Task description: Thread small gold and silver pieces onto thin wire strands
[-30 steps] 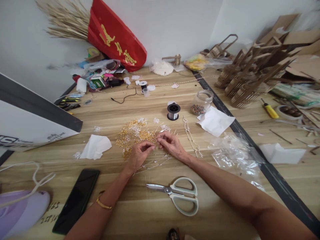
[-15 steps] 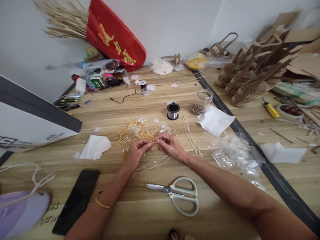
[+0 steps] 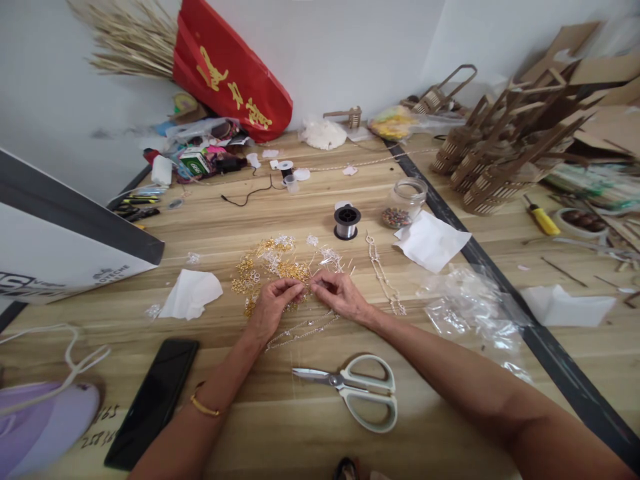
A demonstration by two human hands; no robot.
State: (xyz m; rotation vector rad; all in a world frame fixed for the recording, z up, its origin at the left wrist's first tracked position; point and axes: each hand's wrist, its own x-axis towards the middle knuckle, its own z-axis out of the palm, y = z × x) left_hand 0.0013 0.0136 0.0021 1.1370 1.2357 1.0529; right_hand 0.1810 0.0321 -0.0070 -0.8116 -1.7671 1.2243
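My left hand (image 3: 273, 305) is closed in a pinch over a pile of small gold findings (image 3: 245, 268). Close to its right, my right hand (image 3: 344, 295) also pinches, thumb against forefinger, with the fingertips of both hands almost meeting. Whatever lies between the fingers is too small to make out. A silver chain (image 3: 303, 331) with small beads lies on the table just below the hands. White and clear pieces (image 3: 330, 257) are scattered beyond the right hand. To its right rests another pale chain (image 3: 379, 267). Scissors (image 3: 370, 408) with pale handles lie nearest me.
A wire spool (image 3: 346, 223) and a glass jar (image 3: 411, 193) of beads stand beyond the hands. Clear plastic bags (image 3: 465, 303) lie right; a black phone (image 3: 150, 400) and white paper (image 3: 190, 295) left. Small bamboo baskets (image 3: 493, 167) crowd the back right.
My hands stay almost in place; the right fingertips have shifted very slightly. Nothing on the table has visibly moved.
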